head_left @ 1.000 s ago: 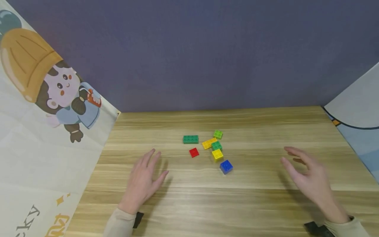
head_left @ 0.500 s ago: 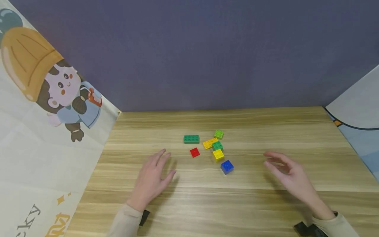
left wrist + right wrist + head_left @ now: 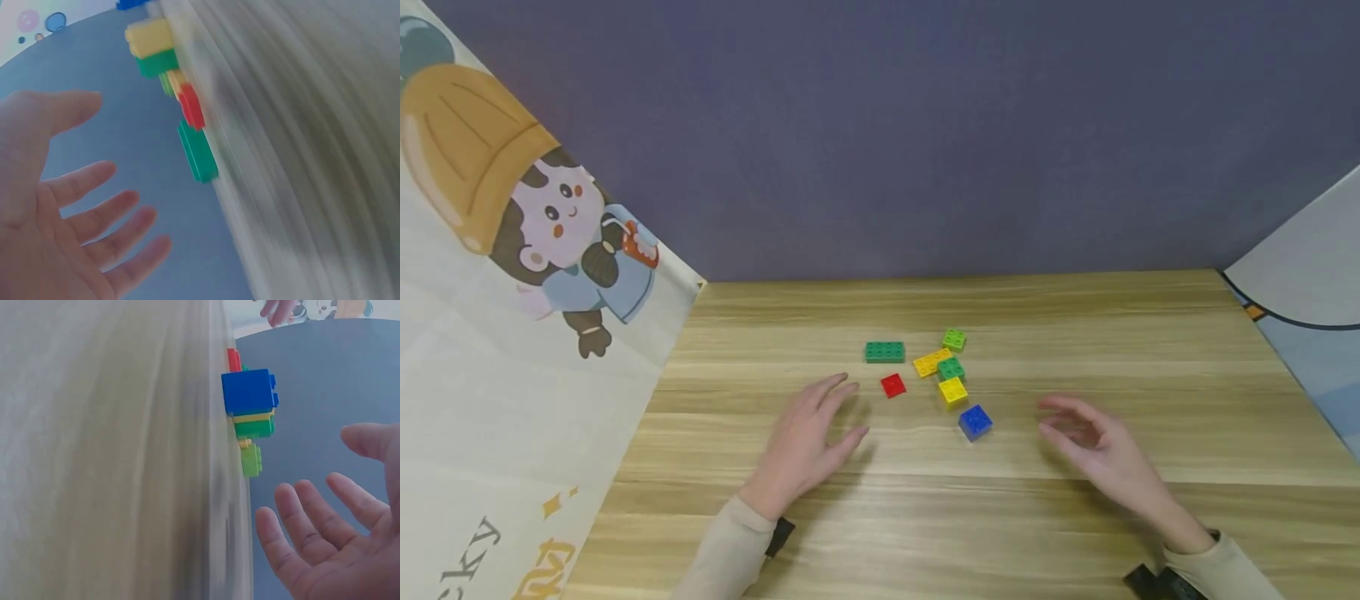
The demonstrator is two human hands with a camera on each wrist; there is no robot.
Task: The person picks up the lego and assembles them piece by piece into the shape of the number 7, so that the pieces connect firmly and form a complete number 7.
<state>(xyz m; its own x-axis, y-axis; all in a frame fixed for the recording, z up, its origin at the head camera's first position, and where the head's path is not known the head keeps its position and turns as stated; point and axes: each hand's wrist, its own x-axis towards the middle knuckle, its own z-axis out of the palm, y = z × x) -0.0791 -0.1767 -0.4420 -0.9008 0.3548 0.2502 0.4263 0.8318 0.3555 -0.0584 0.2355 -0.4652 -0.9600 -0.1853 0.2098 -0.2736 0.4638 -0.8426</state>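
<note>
My left hand (image 3: 808, 437) hovers over the wooden table, fingers spread, to the left of a flat red brick (image 3: 892, 385). On the other side my right hand (image 3: 1093, 446), fingers loosely bent, is to the right of a blue brick (image 3: 975, 422). Neither holds anything. Between them lie a yellow brick (image 3: 952, 392), a green brick (image 3: 951, 368), a flat orange-yellow brick (image 3: 931, 362) and a lime brick (image 3: 954, 339). Behind the red one is a long dark green brick (image 3: 885, 352). In the right wrist view the blue brick (image 3: 249, 392) partly hides several others.
The wooden table (image 3: 925, 533) ends at a plain dark blue panel (image 3: 925, 142) at the back. A white sheet with a cartoon print (image 3: 467, 375) borders the left side, and another printed sheet (image 3: 1307, 275) borders the right. A black wrist strap shows at each sleeve.
Both hands have moved inward toward the bricks, the left hand to the right and the right hand further to the left. The right fingers are a little more bent. The bricks lie as before.
</note>
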